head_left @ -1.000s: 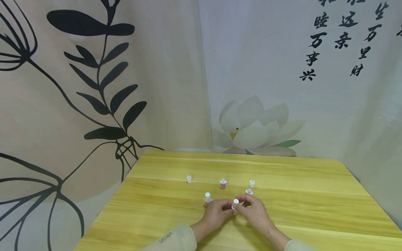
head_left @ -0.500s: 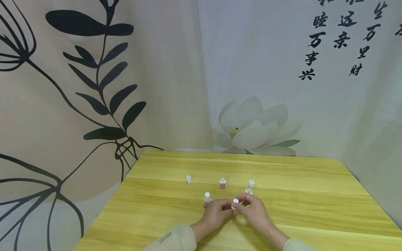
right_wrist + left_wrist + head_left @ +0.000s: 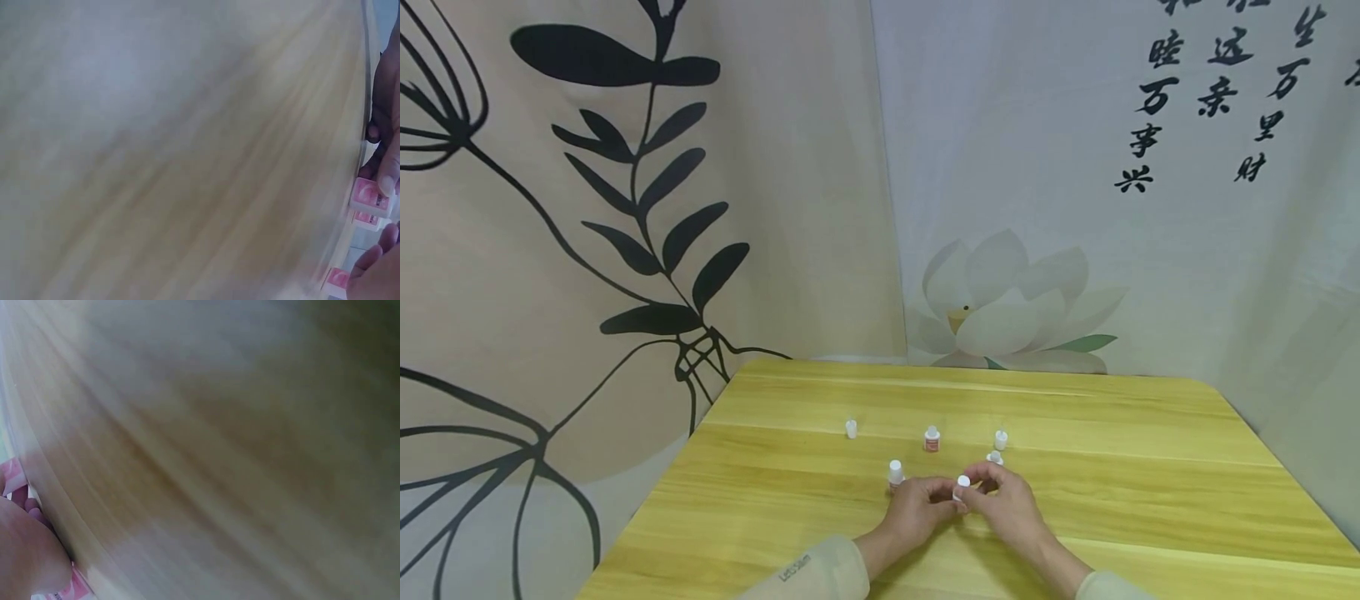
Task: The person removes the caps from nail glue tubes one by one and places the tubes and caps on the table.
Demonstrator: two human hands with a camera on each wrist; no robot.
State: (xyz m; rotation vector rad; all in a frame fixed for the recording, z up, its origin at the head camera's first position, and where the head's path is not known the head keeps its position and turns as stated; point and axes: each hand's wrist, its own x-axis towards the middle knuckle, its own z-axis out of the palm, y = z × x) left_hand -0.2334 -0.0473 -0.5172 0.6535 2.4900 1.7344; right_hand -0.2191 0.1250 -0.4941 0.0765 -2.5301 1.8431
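Note:
Both hands meet around one small white-capped bottle (image 3: 962, 482) near the front middle of the table. My left hand (image 3: 913, 512) grips its lower part with thumb and fingers. From the other side, my right hand (image 3: 1011, 507) pinches it near the white top. The right wrist view shows the pink label of the held bottle (image 3: 369, 192), with a thumb against it. Just beyond the left hand stands another bottle (image 3: 896, 471) with a tall white cap. Behind the right fingers, a bottle (image 3: 995, 457) is partly hidden.
Farther back stands a pink-labelled bottle (image 3: 932, 439) with a white top. Two small white caps (image 3: 851, 428) sit apart on the yellow wood-grain table (image 3: 1112, 467), one at the left and one at the right. A printed curtain (image 3: 820, 208) hangs behind the table.

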